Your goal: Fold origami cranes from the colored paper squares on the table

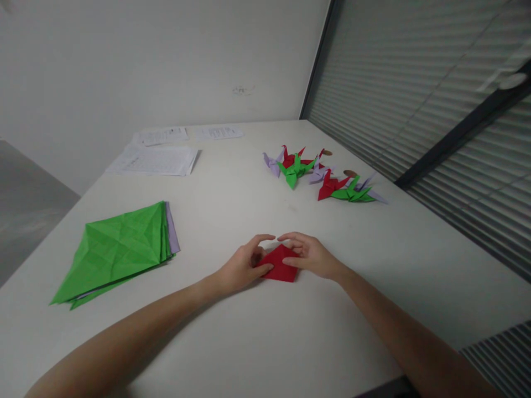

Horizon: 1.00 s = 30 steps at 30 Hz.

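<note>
A small folded piece of red origami paper lies close to the white table top in front of me, one corner pointing away. My left hand grips its left side, thumb on top and the other fingers curled behind it. On the opposite side, my right hand has its thumb on the upper face of the paper, with its fingers bent around the right edge. The two index fingertips nearly meet above the far corner. What the fingers do underneath the paper is hidden.
Creased green sheets are stacked at the left, with a purple sheet showing beneath. Several folded paper cranes, including a green crane and a red crane, sit at the back right. Printed papers lie at the back left. Window blinds border the right.
</note>
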### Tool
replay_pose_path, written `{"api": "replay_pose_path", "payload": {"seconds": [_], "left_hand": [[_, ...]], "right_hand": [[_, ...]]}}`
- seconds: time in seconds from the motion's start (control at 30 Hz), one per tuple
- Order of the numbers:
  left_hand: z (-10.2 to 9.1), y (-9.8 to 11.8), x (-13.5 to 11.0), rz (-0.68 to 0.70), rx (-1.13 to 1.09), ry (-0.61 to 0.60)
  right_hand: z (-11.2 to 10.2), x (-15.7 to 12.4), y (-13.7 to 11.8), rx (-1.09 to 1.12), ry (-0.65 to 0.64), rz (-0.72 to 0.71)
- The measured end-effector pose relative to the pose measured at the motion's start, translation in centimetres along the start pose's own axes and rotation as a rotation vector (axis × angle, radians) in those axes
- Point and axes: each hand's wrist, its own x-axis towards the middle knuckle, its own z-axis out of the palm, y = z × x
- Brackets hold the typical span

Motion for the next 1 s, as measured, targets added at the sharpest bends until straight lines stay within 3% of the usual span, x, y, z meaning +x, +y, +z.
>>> {"api": "replay_pose_path", "payload": {"seconds": [0.1,0.17,0.27,0.33,0.4,0.63,0.77,1.0], "left_hand": [[-0.3,0.2,-0.1,0.116,0.248,0.094],[-0.3,0.6,-0.2,0.24,0.505,0.15],[0.1,1.0,-0.4,0.385,0.734,0.004],[0.3,1.0,-0.5,0.424,0.77,-0.119],[0.3,0.9,-0.4,0.421,0.787,-0.15],[-0.8,0.0,0.1,0.412,0.85,-0.063],[-0.9,-0.3,0.2,0.464,0.922,-0.047],[-1.2,-0.4,0.2,0.448,0.897,-0.061]], "right_hand": [[0.6,-0.1,0.4,-0.191,0.056,0.008],[1.1,-0.3,0.2,-0.434,0.121,-0.024],[1.7,-0.6,-0.5,-0.768,0.186,-0.045],[1.8,-0.7,-0.8,-0.852,0.188,-0.035],[1.6,-0.7,-0.9,-0.887,0.157,-0.042],[0.1,-1.0,-1.0,-1.07,0.059,-0.382],[-0.3,-0.7,-0.5,-1.094,-0.064,-0.448],[-0.2,0.0,0.3,-1.17,-0.034,-0.506]]}}
